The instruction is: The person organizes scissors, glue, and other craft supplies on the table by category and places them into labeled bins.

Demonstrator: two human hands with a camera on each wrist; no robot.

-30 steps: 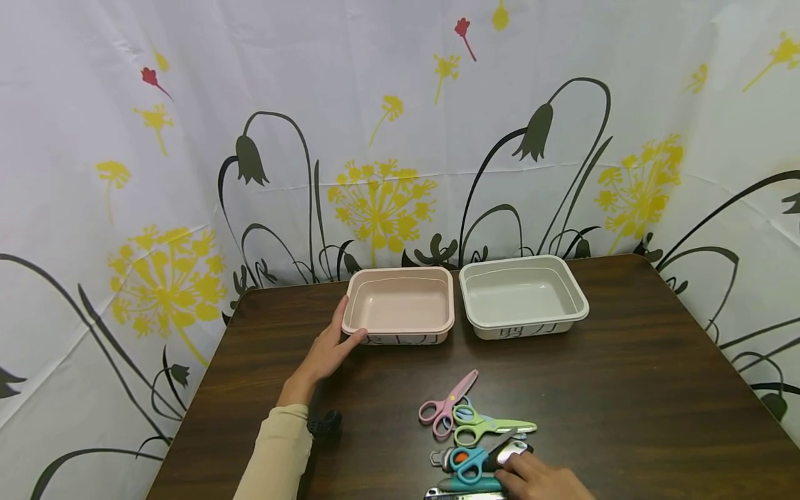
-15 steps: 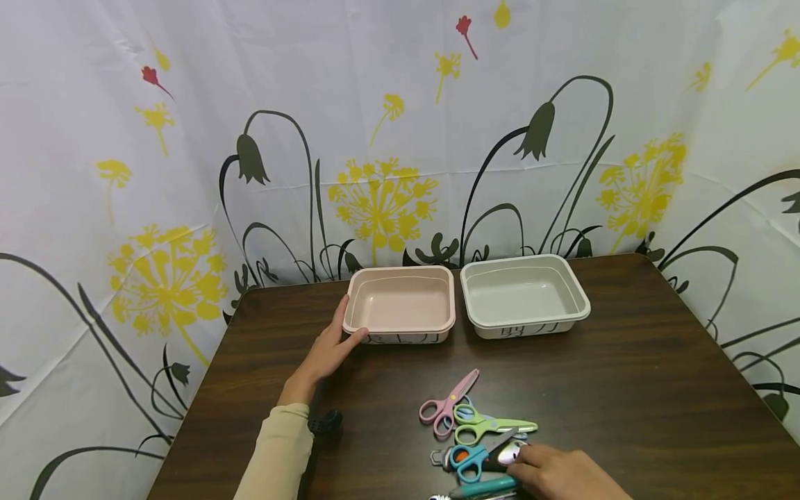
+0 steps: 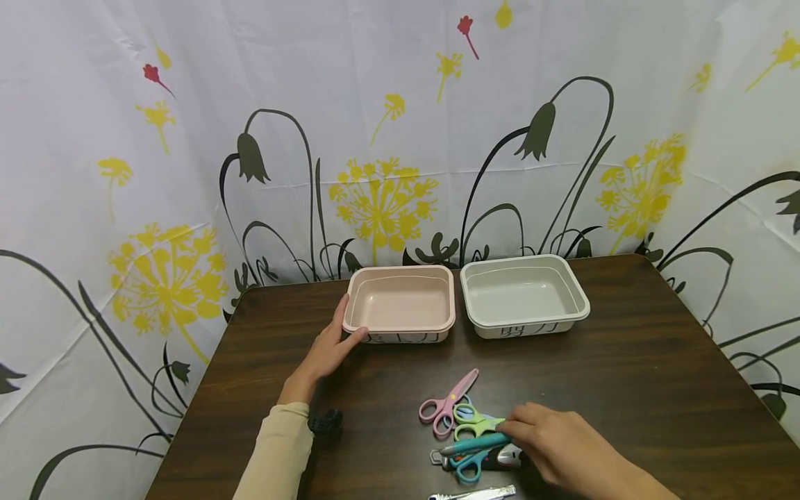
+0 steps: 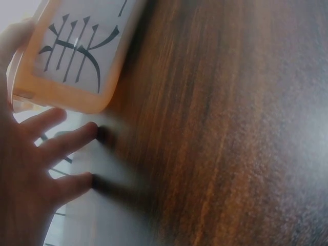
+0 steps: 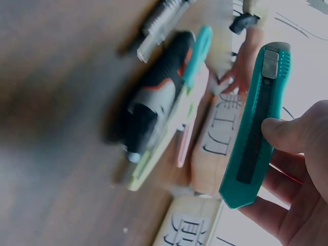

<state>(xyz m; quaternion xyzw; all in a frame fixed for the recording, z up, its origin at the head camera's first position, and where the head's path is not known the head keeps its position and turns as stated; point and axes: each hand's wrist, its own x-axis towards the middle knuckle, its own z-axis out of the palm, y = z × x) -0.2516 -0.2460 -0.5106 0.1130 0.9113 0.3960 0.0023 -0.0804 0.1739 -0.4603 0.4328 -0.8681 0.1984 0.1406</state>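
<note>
My right hand (image 3: 556, 441) pinches a teal utility knife (image 5: 259, 128) between thumb and fingers, lifted above the pile. In the head view the knife crosses over blue-handled scissors (image 3: 469, 472). My left hand (image 3: 323, 353) touches the left end of a pink bin (image 3: 400, 305), thumb at its front corner. In the left wrist view several fingers are spread and straight beside the bin. Under the right hand lie green scissors (image 3: 471, 423), partly hidden, and a black and grey cutter (image 3: 507, 456). Pink scissors (image 3: 448, 404) lie just behind, over light blue ones.
A pale grey bin (image 3: 525, 298) stands right of the pink one; both have written labels on their fronts. A silver cutter (image 3: 478, 494) lies at the view's lower edge on the dark wooden table (image 3: 656, 389). A flowered curtain (image 3: 387, 69) hangs behind.
My right hand has picked up the teal utility knife from the front of the pile, first drawing it right, then raising it away from the silver cutter. My left hand stays at the pink bin.
</note>
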